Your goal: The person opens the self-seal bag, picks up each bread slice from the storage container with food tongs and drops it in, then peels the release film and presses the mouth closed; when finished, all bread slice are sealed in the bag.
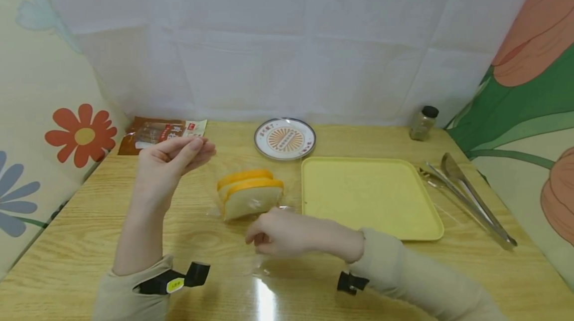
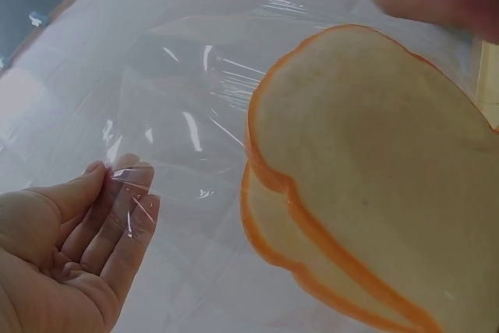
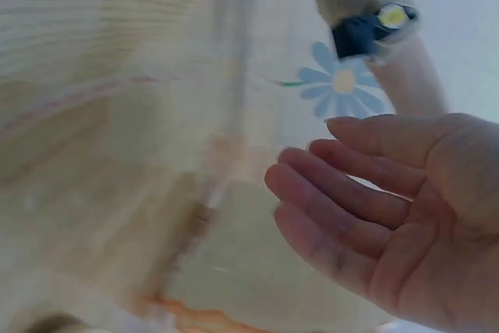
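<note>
Two slices of bread (image 1: 253, 200) with orange crusts lie overlapping at the middle of the table, with clear plastic film (image 2: 187, 115) around or beneath them. My left hand (image 1: 172, 166) is raised left of the bread. Its thumb and fingers pinch an edge of the film, which stretches toward the slices in the left wrist view. Just in front of the bread is my right hand (image 1: 287, 234), blurred in the head view. In the right wrist view its fingers are loosely bent, thumb apart, with nothing visible between them. Whether it touches the film I cannot tell.
A yellow tray (image 1: 367, 199) lies right of the bread, with metal tongs (image 1: 477, 201) and a fork (image 1: 431, 178) beyond it. Toward the back are a round printed plate (image 1: 285, 139), a brown food packet (image 1: 157, 133) and a black-capped jar (image 1: 423, 123).
</note>
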`<state>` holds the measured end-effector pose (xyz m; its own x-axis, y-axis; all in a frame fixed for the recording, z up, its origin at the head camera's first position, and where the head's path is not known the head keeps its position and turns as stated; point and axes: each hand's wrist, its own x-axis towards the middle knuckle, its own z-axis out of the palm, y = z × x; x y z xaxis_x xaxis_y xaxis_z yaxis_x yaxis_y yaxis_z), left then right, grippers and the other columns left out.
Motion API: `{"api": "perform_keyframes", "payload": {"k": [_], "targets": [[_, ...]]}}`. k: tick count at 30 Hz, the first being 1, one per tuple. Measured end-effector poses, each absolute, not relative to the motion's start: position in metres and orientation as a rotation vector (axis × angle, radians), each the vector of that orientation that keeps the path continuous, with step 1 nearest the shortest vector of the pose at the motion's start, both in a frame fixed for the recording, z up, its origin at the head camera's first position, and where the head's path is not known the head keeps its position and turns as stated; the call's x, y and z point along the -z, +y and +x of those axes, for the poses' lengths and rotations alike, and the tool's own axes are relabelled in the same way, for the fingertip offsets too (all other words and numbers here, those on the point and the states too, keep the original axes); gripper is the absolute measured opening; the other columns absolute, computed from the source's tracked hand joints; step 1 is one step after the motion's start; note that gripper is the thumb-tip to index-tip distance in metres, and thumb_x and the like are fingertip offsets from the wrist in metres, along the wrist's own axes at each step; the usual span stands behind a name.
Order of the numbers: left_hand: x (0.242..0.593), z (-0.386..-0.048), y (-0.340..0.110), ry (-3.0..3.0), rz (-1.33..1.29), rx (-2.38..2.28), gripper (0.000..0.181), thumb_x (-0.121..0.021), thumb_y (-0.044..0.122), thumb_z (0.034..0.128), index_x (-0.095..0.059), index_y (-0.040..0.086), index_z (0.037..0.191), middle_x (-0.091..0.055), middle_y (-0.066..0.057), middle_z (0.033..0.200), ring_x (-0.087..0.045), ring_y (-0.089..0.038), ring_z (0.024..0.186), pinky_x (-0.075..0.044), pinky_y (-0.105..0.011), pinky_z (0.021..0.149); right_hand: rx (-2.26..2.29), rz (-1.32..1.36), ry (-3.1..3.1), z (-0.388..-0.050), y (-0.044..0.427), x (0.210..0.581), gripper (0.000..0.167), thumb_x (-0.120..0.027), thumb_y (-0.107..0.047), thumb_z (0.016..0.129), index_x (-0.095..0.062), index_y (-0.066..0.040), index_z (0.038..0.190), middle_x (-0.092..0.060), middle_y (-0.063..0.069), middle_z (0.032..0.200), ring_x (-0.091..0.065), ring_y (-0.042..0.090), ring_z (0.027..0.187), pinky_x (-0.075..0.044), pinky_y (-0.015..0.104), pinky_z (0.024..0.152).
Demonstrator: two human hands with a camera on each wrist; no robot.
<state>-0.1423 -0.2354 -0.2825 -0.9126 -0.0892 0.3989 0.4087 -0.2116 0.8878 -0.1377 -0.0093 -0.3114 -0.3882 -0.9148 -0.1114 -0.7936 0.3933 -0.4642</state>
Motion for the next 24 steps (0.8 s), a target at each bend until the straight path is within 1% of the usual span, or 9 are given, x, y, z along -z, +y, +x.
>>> {"api": "perform_keyframes", "payload": {"k": [3,6,9,10,12,17,19,22,24], "targets": [[0.282,-0.142,-0.236,-1.731,-0.379,2.19,0.016,-0.059,-0.002,0.0889,-0.073,0.002,0.095,-0.075,-0.004,0.083,-0.072,-0.014,0.078,-0.058,-0.026,0.074,0.615,-1.468,2.333,-0.141,-0.001,0.291,0.024,-0.063,-0.009,0.089,-0.065,-0.003,0.112,-0.07,0.007,0.107,-0.065,0.01,0.093,-0.05,0.01,0.082],[0.282,-0.142,-0.236,-1.736,-0.378,2.188,0.016,-0.059,-0.001,0.089,-0.073,0.002,0.095,-0.075,-0.004,0.083,-0.072,-0.014,0.078,-0.058,-0.026,0.074,0.804,-1.458,2.358,-0.145,0.011,0.269,0.027,-0.063,-0.011,0.089,-0.064,-0.003,0.115,-0.069,0.009,0.112,-0.066,0.015,0.098,-0.053,0.017,0.086],[0.282,-0.141,-0.236,-1.741,-0.374,2.188,0.016,-0.059,-0.001,0.0891,-0.073,0.003,0.095,-0.075,-0.003,0.083,-0.072,-0.013,0.078,-0.058,-0.025,0.074,1.045,-1.414,2.393,-0.148,0.029,0.252,0.027,-0.063,-0.014,0.09,-0.065,-0.003,0.115,-0.069,0.008,0.112,-0.065,0.014,0.099,-0.054,0.022,0.087],[0.282,-0.141,-0.236,-1.745,-0.372,2.185,0.016,-0.059,-0.001,0.0891,-0.073,0.003,0.095,-0.075,-0.003,0.083,-0.072,-0.013,0.078,-0.058,-0.025,0.074,1.135,-1.403,2.41,-0.15,0.035,0.248,0.027,-0.064,-0.013,0.089,-0.065,-0.004,0.115,-0.069,0.007,0.111,-0.065,0.013,0.097,-0.054,0.023,0.087],[0.282,-0.141,-0.235,-1.75,-0.369,2.181,0.016,-0.059,0.0,0.0892,-0.073,0.003,0.095,-0.075,-0.002,0.083,-0.072,-0.013,0.078,-0.057,-0.025,0.074,1.328,-1.358,2.426,-0.154,0.047,0.243,0.026,-0.065,-0.01,0.088,-0.065,-0.002,0.113,-0.069,0.009,0.109,-0.065,0.012,0.095,-0.054,0.025,0.086],[0.282,-0.142,-0.235,-1.758,-0.361,2.183,0.015,-0.059,0.001,0.0893,-0.073,0.004,0.095,-0.075,-0.002,0.083,-0.072,-0.012,0.078,-0.057,-0.025,0.074,1.786,-1.076,2.4,-0.169,0.07,0.246,0.023,-0.064,-0.001,0.087,-0.064,0.006,0.109,-0.069,0.016,0.103,-0.067,0.012,0.087,-0.057,0.027,0.08],[0.282,-0.142,-0.235,-1.766,-0.359,2.178,0.015,-0.059,0.001,0.0894,-0.073,0.004,0.095,-0.075,-0.002,0.083,-0.072,-0.012,0.078,-0.057,-0.025,0.075,1.924,-0.944,2.369,-0.174,0.074,0.251,0.022,-0.063,0.0,0.088,-0.064,0.008,0.108,-0.071,0.012,0.1,-0.067,0.012,0.086,-0.057,0.027,0.08],[0.282,-0.142,-0.235,-1.773,-0.356,2.163,0.015,-0.059,0.002,0.0896,-0.073,0.003,0.096,-0.075,-0.002,0.084,-0.072,-0.013,0.079,-0.057,-0.025,0.075,2.061,-0.817,2.35,-0.183,0.075,0.261,0.022,-0.063,-0.002,0.088,-0.063,0.009,0.107,-0.071,0.001,0.091,-0.067,0.011,0.083,-0.057,0.027,0.08],[0.282,-0.141,-0.236,-1.769,-0.355,2.162,0.016,-0.059,0.001,0.0897,-0.073,0.003,0.096,-0.075,-0.002,0.084,-0.072,-0.013,0.079,-0.057,-0.025,0.075,2.133,-0.754,2.341,-0.189,0.074,0.267,0.024,-0.063,-0.002,0.088,-0.062,0.01,0.108,-0.071,0.0,0.09,-0.066,0.01,0.082,-0.058,0.028,0.079]]}}
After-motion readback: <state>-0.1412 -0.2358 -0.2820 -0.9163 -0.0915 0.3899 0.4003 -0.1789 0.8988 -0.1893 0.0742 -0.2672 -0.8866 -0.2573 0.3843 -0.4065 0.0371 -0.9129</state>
